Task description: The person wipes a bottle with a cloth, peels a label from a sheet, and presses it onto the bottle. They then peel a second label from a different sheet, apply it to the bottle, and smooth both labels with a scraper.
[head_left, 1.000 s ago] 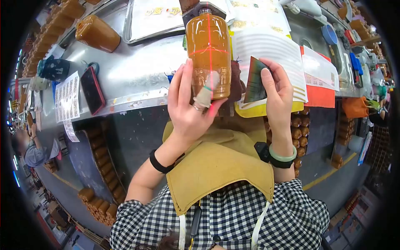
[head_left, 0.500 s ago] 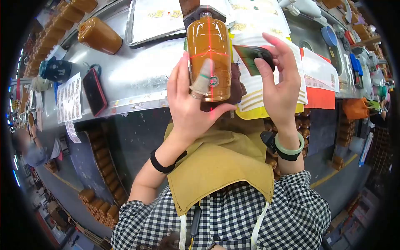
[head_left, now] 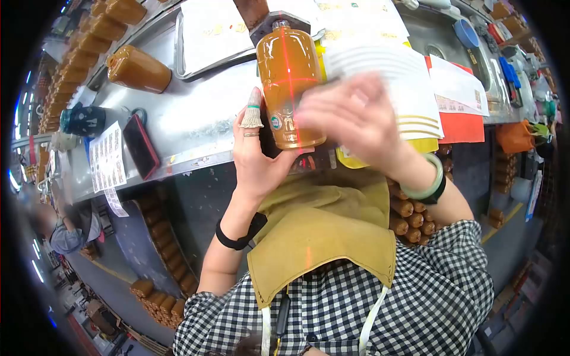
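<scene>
By the worker's clock, twelve straight ahead, it starts on the left: a printed label sheet (head_left: 108,159) on the metal bench (head_left: 196,110) between nine and ten, a dark phone (head_left: 141,147) with a red edge beside it at ten, a spare bottle (head_left: 139,69) at half past ten. Here's the left hand (head_left: 261,166) near eleven, curved about the near end of the brown bottle (head_left: 288,65), covered finger along its left side, thumb by the base; how firmly it grips, or whether it does, I can't tell. And the bottle itself, just shy of twelve! Neck to the metal bracket (head_left: 300,21), red light lines crossing it, a small round sticker (head_left: 275,122) low on its left. At half past twelve, the right hand (head_left: 356,115), all blur, overlaps the bottle's lower right; from here, I can't tell its grip. White sheets (head_left: 409,83) lie at one, a red sheet (head_left: 460,129) towards two.
</scene>
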Action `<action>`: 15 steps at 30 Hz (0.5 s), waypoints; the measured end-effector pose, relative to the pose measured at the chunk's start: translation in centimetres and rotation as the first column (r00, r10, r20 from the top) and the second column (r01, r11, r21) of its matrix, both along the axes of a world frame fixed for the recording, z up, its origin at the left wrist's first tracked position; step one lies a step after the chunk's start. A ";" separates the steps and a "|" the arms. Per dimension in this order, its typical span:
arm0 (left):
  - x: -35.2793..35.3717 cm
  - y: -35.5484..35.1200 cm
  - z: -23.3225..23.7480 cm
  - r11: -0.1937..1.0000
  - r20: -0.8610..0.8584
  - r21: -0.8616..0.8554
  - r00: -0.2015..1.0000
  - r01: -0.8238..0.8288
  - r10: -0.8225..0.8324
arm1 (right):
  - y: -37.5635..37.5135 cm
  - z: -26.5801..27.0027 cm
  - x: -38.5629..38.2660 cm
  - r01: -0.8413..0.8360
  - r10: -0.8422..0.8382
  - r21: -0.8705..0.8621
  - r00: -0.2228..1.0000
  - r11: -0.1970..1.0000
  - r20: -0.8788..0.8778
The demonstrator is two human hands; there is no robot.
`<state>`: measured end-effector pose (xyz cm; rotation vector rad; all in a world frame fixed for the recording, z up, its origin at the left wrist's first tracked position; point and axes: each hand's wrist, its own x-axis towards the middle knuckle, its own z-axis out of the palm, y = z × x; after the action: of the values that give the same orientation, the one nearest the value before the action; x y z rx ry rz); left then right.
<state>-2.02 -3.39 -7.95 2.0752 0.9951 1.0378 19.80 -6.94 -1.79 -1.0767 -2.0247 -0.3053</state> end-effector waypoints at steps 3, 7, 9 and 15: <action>-0.2 0.2 -0.6 0.999 0.003 -0.031 0.999 0.032 -0.032 | -1.9 0.7 -1.8 -0.110 0.113 -0.093 0.993 0.990 0.025; 0.1 -0.5 0.5 0.998 0.023 -0.061 0.999 0.033 -0.031 | 2.0 1.5 1.1 0.199 -0.199 0.005 0.978 0.980 -0.064; 0.3 -1.1 0.6 0.980 0.104 0.188 0.993 -0.070 0.051 | 2.0 2.2 2.0 0.221 -0.220 0.006 0.972 0.975 -0.080; 0.6 -0.5 1.6 0.900 -0.073 0.417 0.983 -0.123 0.168 | 0.3 1.8 2.2 0.227 -0.258 -0.143 0.931 0.963 -0.258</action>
<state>-1.46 -3.87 -6.37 2.4475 1.0700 1.3177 22.03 -6.63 -0.04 -1.3643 -1.6794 -0.1596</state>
